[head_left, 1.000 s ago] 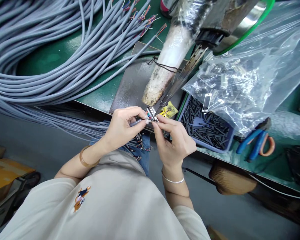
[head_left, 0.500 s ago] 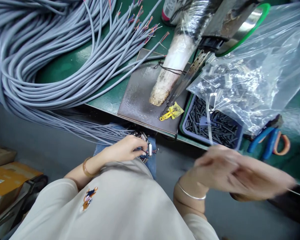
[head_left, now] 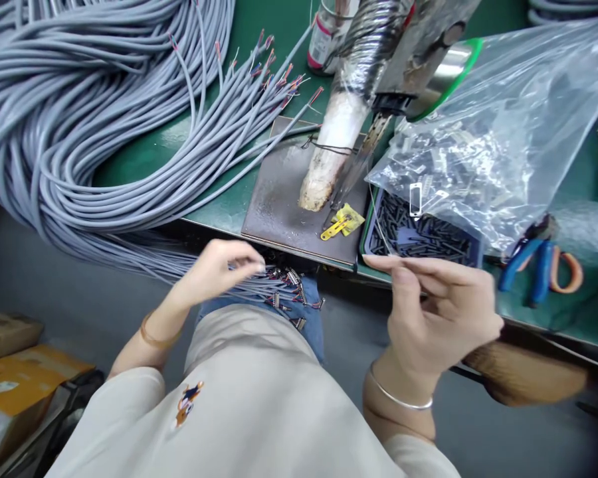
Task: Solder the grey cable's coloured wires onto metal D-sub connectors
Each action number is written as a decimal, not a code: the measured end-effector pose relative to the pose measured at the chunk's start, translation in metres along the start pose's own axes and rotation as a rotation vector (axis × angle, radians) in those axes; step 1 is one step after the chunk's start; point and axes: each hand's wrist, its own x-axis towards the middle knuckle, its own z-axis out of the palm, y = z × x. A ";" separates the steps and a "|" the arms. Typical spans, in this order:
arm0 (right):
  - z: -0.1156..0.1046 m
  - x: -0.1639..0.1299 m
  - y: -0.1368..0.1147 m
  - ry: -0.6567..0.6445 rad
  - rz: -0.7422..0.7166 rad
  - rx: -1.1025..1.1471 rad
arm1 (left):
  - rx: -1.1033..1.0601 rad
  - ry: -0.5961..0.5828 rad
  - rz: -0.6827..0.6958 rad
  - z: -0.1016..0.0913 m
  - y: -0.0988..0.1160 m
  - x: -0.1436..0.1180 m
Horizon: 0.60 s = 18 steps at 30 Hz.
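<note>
My left hand (head_left: 224,265) hovers above the bundled grey cables at my lap. Its fingers are loosely curved, with a gap between thumb and forefinger, and I see nothing held. Just right of it, small metal connectors (head_left: 294,279) with coloured wires hang from the cable ends over my jeans. My right hand (head_left: 438,312) is raised in front of the bench edge, thumb and forefinger pinching a thin solder wire (head_left: 379,222). Behind that hand stands a blue-grey tray (head_left: 476,255) of short black tubes (head_left: 438,247).
Grey cables (head_left: 129,159) with stripped ends cover the bench's left. A brown board (head_left: 274,192) lies under a wrapped white pipe (head_left: 336,126) and a yellow clip (head_left: 333,229). A plastic bag (head_left: 518,133) of metal parts overlaps the tray; blue-and-orange pliers (head_left: 543,272) lie to its right.
My left hand has moved left and slightly up, away from the connectors. My right hand has turned and drawn inward to the left, its fingertips now pointing toward the board. The view has shifted slightly.
</note>
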 end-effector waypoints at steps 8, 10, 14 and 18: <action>-0.006 -0.001 -0.009 -0.036 -0.085 -0.030 | 0.635 0.416 -0.125 -0.041 -0.026 0.127; -0.010 -0.002 -0.010 -0.032 -0.074 -0.023 | 0.482 0.504 -0.110 -0.044 -0.031 0.129; -0.016 0.003 -0.009 -0.016 0.004 0.051 | -0.241 0.664 -0.076 -0.054 -0.033 0.069; -0.011 0.017 -0.008 -0.021 0.080 0.077 | -0.603 0.208 -0.008 -0.048 -0.024 -0.003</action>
